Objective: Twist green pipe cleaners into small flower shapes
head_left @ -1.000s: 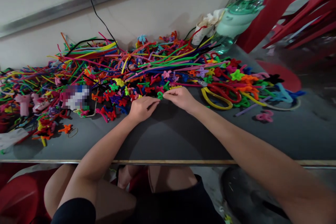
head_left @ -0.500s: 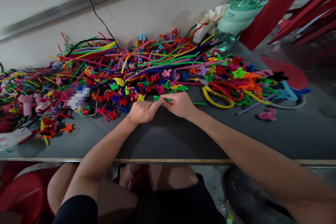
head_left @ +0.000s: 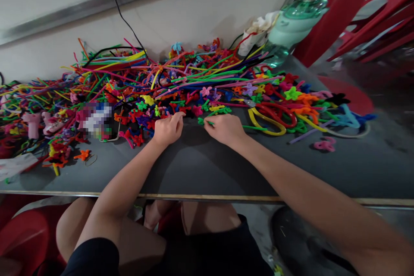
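My right hand pinches a green pipe cleaner just above the table. Its looped, bent end sticks out to the left of my fingertips, and the straight tail runs out to the right toward the scissors. My left hand is a short way to the left, apart from the pipe cleaner, with its fingers curled in and the thumb against them. Nothing shows between thumb and forefinger. Small pipe-cleaner flowers in many colours lie just beyond both hands.
Scissors with yellow and red handles lie right of my right hand. A long heap of loose pipe cleaners runs along the wall. A green-and-clear bottle stands at the back right beside a white cup. The grey table's front edge is near me.
My hands were together on the green pipe cleaner. My left hand has let go and drawn back to the left, while my right hand keeps the pipe cleaner.
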Action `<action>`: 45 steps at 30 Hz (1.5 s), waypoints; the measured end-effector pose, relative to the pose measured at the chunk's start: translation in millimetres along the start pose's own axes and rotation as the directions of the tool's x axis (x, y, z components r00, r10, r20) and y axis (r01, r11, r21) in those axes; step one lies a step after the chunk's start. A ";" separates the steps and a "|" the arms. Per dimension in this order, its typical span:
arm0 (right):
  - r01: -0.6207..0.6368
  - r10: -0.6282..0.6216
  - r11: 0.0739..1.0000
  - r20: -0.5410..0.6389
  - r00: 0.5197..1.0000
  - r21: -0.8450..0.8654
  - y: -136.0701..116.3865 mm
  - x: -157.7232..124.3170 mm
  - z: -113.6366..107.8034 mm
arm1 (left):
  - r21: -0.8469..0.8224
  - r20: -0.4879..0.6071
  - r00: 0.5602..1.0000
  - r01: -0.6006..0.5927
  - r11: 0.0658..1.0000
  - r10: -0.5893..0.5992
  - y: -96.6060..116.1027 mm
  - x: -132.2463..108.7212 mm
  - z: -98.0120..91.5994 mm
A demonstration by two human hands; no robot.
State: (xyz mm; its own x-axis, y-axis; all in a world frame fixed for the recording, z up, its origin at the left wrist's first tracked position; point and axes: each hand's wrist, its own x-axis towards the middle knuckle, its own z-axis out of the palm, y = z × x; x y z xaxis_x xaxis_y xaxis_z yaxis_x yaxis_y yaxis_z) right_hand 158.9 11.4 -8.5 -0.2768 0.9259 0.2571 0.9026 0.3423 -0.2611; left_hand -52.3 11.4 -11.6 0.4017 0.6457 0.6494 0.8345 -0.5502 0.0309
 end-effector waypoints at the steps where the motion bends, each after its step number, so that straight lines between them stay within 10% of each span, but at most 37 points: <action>1: 0.002 -0.002 1.000 -0.005 1.000 0.004 -0.4 0.0 0.4 | -0.001 0.009 1.000 -0.003 1.000 0.003 0.4 -0.5 -0.1; 45: -0.035 0.035 0.996 0.003 0.999 0.079 0.7 1.0 -3.5 | 0.046 0.190 0.982 0.010 0.999 -0.018 1.1 0.0 2.9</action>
State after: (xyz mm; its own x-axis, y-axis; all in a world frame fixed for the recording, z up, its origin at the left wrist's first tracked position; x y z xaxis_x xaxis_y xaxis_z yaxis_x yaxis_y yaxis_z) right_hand 160.5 11.9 -5.2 -0.2461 0.9378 0.2449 0.8828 0.3212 -0.3428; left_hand -50.3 12.3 -13.7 0.4508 0.7445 0.4925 0.8548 -0.5190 0.0020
